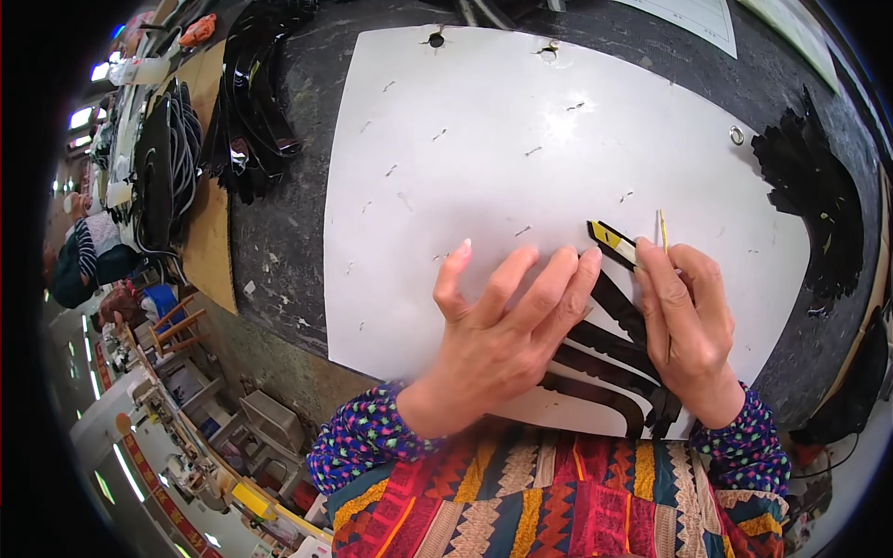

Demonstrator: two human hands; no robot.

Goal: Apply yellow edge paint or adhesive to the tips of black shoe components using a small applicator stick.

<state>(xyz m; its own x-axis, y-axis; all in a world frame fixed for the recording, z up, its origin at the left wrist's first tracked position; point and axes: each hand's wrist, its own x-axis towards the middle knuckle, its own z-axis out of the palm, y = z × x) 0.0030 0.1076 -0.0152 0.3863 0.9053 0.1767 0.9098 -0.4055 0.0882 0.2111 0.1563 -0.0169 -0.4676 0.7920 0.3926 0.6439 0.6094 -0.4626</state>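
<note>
Left hand (502, 344), fingers spread, lies against a black strip (619, 305) on the white board (446, 177), apparently steadying it; right hand (686, 325) pinches a yellow-and-black piece (609, 238).

My right hand (688, 325) pinched a thin yellowish stick (662, 226), a yellow-and-black piece (610, 244) at its fingertips. Left of this grip, my left hand (512, 339) spread its fingers over a white board (484, 186); black strips (620, 305) lay between both hands, and a black bundle (823, 205) lay farther right.
</note>
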